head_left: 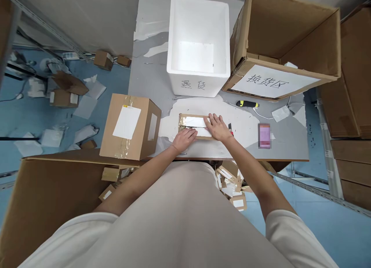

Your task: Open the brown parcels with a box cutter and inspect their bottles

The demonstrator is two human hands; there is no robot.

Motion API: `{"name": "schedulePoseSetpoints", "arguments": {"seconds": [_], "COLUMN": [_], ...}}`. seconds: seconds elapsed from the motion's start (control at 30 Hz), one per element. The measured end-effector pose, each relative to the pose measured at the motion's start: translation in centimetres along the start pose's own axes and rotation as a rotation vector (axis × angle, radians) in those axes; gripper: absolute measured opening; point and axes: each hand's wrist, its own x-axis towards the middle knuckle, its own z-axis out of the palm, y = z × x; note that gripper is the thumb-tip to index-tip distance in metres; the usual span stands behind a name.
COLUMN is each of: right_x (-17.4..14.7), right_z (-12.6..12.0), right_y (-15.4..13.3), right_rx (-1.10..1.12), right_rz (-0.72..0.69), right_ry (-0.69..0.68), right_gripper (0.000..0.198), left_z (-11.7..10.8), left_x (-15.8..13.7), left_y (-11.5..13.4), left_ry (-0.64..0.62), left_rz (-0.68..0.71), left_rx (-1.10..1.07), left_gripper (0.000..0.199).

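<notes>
Right grip [218,127], taped brown box [196,126], white label [197,120]

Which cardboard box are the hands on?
The small flat box, under left hand and right hand; no hand is on the bulky taped box or big open box.

You have bright, diffuse light: the foam box [199,24] nearly washes out, tape [124,147] glints, the lower-left carton [58,190] sits in shade. Your narrow box [195,120] looks fairly sharp; wide-angle distortion stretches the edges; pixelation masks a pinkish rectangle [264,136].
</notes>
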Motion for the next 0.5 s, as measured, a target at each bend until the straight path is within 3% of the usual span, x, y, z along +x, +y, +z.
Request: {"name": "schedulePoseSetpoints", "arguments": {"seconds": [0.23, 0.5], "right_x": [0.8, 2.2], "right_z": [-1.3, -3.0], "right_y": [1.3, 2.4], "right_rx": [-0.16, -0.112], "right_rz": [-0.134, -0.15], "right_ry": [-0.099, -0.202], "right_gripper": [0.045, 0.033], "left_z": [-0.2, -0.1], "left_x": [0.1, 0.0], "left_y": [0.1, 0.1], "left_ry": [-0.05, -0.068], "left_rz": [-0.018, -0.047], "left_rx": [0.026, 0.0], "left_gripper": [0.029, 0.03]}}
